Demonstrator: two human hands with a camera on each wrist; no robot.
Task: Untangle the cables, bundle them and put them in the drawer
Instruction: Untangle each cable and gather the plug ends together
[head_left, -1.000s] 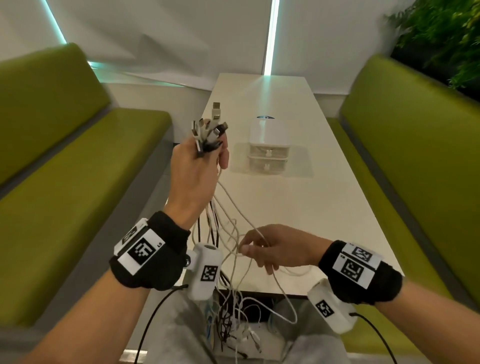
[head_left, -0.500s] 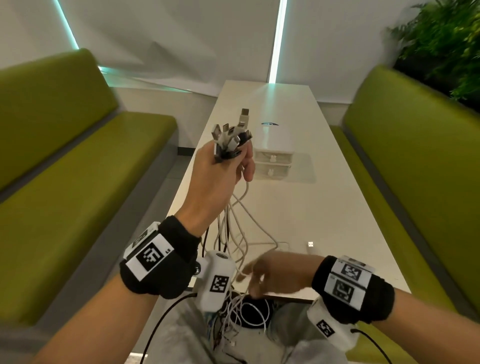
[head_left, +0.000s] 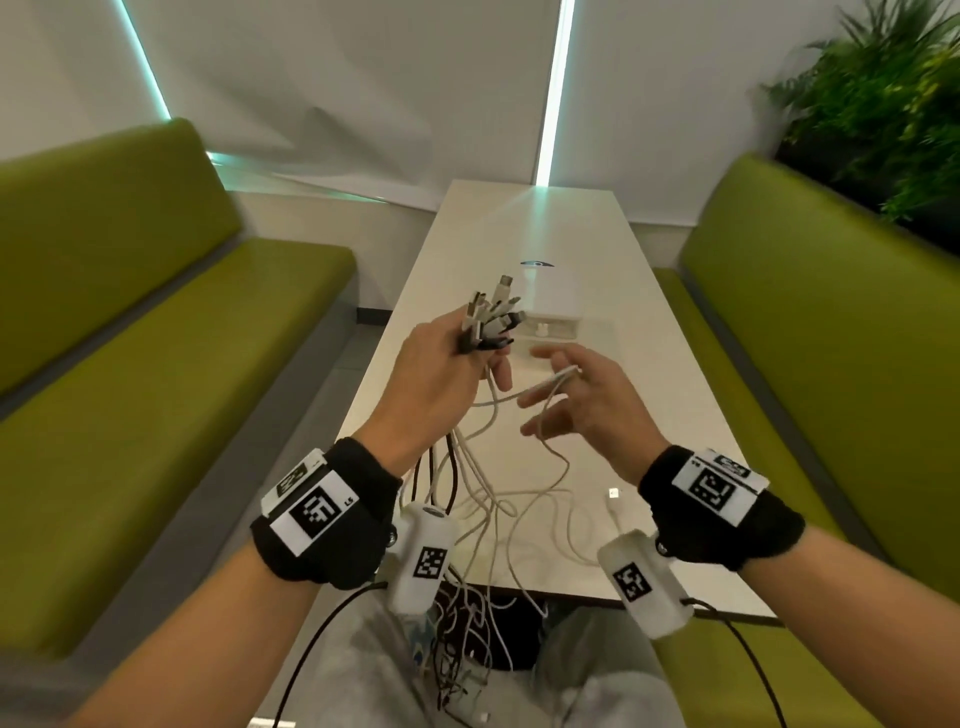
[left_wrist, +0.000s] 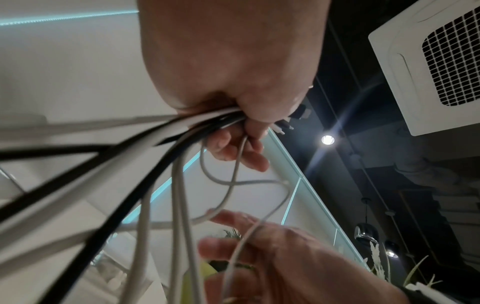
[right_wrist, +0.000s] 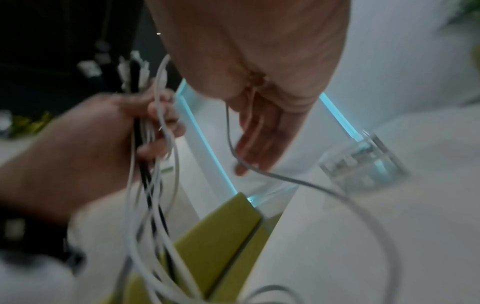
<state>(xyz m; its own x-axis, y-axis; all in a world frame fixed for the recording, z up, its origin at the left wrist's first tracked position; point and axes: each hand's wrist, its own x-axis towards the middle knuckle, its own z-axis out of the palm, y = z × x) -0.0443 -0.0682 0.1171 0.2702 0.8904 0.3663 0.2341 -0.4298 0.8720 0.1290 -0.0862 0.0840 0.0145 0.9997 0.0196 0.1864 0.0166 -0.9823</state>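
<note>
My left hand (head_left: 441, 379) is raised over the white table (head_left: 649, 364) and grips a bunch of white and black cables just below their plug ends (head_left: 491, 319), which fan out above the fist. The cables (head_left: 483, 499) hang down in tangled loops past the table's near edge to my lap. My right hand (head_left: 587, 405) hovers just right of it with fingers spread and fairly straight. One thin white cable (head_left: 553, 382) threads between those fingers. The left wrist view shows the left hand (left_wrist: 233, 61) clamping the strands (left_wrist: 155, 164). The small white drawer unit (head_left: 556, 301) stands behind the plugs.
Green benches (head_left: 156, 389) run along both sides of the narrow table. A loose white plug (head_left: 614, 492) lies on the table near my right wrist. A plant (head_left: 883, 104) stands at the back right. White wall panels with lit strips close the far end.
My right hand rose from the table's near edge to beside the left hand, carrying one white cable across its fingers. The left hand moved right and forward with the bunch.
</note>
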